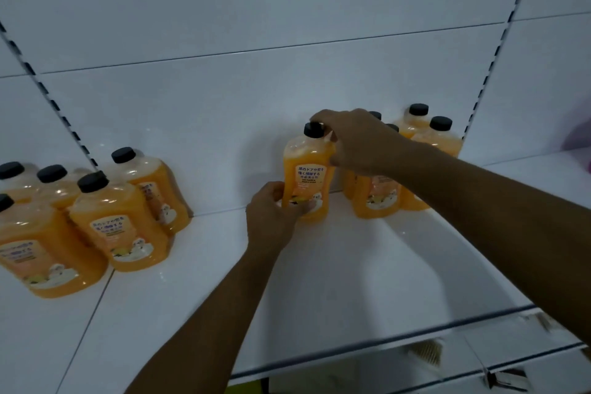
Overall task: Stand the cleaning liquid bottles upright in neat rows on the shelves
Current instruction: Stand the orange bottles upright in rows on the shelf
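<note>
An orange cleaning liquid bottle [307,174] with a black cap stands upright on the white shelf [335,265], near the back panel. My left hand [271,221] grips its base, thumb across the lower label. My right hand [355,141] comes from the right and holds the bottle's neck and shoulder just under the cap. Right behind that hand, several more orange bottles [377,198] stand upright in a group at the shelf's right end, partly hidden by my right forearm.
Another group of orange bottles [118,224] stands at the left, across the joint between two shelf sections. Slotted uprights [492,67] run up the white back panel. The shelf's front edge [383,342] runs below my arms, with lower shelving beneath it.
</note>
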